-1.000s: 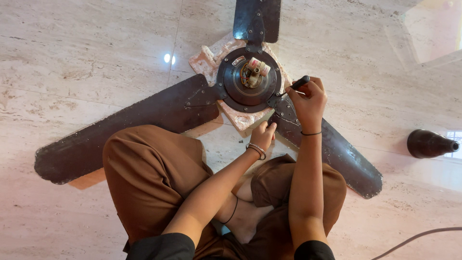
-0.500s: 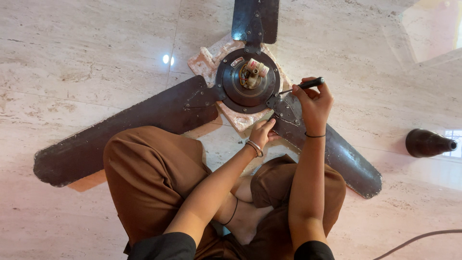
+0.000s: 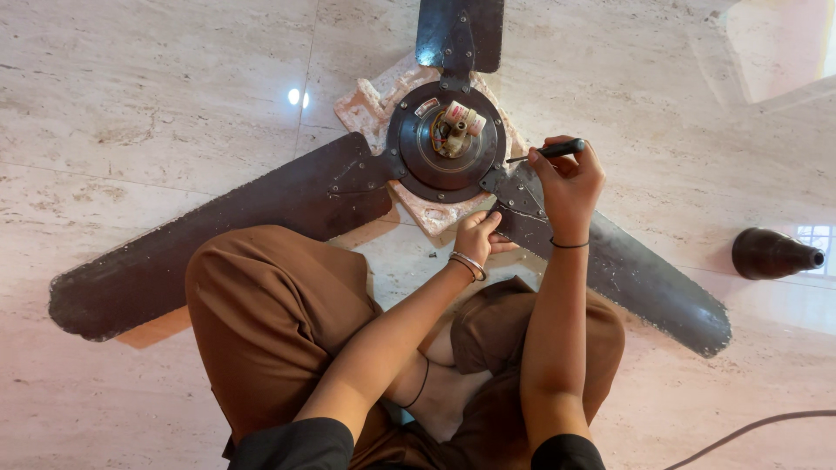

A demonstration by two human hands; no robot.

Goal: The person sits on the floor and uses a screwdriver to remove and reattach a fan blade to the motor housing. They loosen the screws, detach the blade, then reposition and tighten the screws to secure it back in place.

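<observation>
**Ceiling fan flat on the floor, both hands at its hub**

Pale marble floor (image 3: 157, 104) all around, glossy, with a bright light reflection near the top. Spread across it, a dark three-bladed ceiling fan (image 3: 446, 139), motor side up. Far left: long left blade (image 3: 218, 235) running down toward the lower left corner, a strip of orange-brown showing beneath its lower edge. Below it, brown trousers (image 3: 270, 322) over folded legs, seated right against the fan. Centre: round black motor housing resting on a whitish foam block (image 3: 374, 104), a small cluster of wires and a pale part (image 3: 455, 129) at its middle. Top blade (image 3: 460, 30) pointing straight up out of view.

Left hand (image 3: 477, 237), bangles at the wrist, pressed on the fan just below the hub where the right blade joins; fingers curled down, not visibly gripping anything. Right hand (image 3: 568, 178) clenched around a black-handled screwdriver (image 3: 549, 151), shaft pointing left toward the rim of the housing, tip just beside the blade bracket. Right blade (image 3: 644, 278) stretching to the lower right. Further right, well apart, a dark cone-shaped fan cover (image 3: 771, 252) lying on its side. Bottom right corner: a thin grey cable (image 3: 758, 426).
</observation>
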